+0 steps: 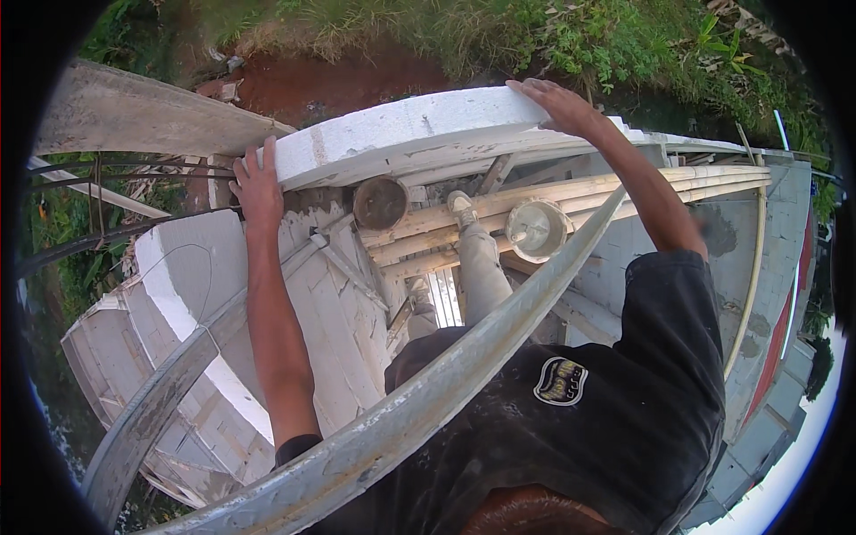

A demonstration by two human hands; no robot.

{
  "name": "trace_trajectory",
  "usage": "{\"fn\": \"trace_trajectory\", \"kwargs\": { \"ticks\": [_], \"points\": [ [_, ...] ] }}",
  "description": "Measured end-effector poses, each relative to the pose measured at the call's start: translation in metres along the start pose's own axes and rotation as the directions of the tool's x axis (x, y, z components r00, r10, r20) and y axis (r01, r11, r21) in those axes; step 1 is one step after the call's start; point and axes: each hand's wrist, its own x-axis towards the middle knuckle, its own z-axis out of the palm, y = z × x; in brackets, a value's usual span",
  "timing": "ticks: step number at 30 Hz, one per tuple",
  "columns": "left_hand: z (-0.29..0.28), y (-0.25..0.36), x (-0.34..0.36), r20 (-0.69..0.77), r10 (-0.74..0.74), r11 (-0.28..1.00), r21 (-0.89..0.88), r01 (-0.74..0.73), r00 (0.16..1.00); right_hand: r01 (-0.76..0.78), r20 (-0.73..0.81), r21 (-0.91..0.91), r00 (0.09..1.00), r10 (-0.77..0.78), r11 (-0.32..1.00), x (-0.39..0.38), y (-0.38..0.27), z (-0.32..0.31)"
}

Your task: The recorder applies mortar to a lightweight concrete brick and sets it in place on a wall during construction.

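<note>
A long white block point(410, 120), light concrete by its look, lies along the top of the wall in front of me. My left hand point(259, 189) grips its left end, fingers pointing up along the end face. At the right end, my right hand point(560, 107) lies over the top with its fingers bent toward the far edge. The undersides of both hands are hidden. Below the block, between my arms, are a dark round bucket point(381, 203) with grey matter in it and a pale bucket point(538, 230) with whitish mix inside.
I stand above bamboo poles point(446, 234) laid side by side. A grey metal beam point(401, 410) crosses diagonally close in front of my body. A concrete beam point(152, 111) and dark bars point(134, 227) are at left, near a block wall point(201, 259). Beyond the wall are grass and red soil point(348, 76) lower down.
</note>
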Motion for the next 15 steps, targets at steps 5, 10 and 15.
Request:
{"fn": "trace_trajectory", "kwargs": {
  "ticks": [5,10,15],
  "points": [
    [-0.002,0.006,0.000,-0.009,0.001,1.000,0.009,-0.001,1.000,-0.008,-0.035,0.005,0.999,0.008,1.000,0.002,0.011,0.008],
    [-0.002,0.007,-0.001,0.008,-0.018,1.000,0.000,0.018,1.000,-0.024,-0.017,0.018,1.000,0.025,1.000,0.004,0.008,0.005],
    [-0.004,0.005,-0.004,0.034,-0.036,0.999,0.005,0.036,0.999,-0.019,-0.059,0.006,0.998,0.020,1.000,0.005,0.006,0.013]
  ]
}}
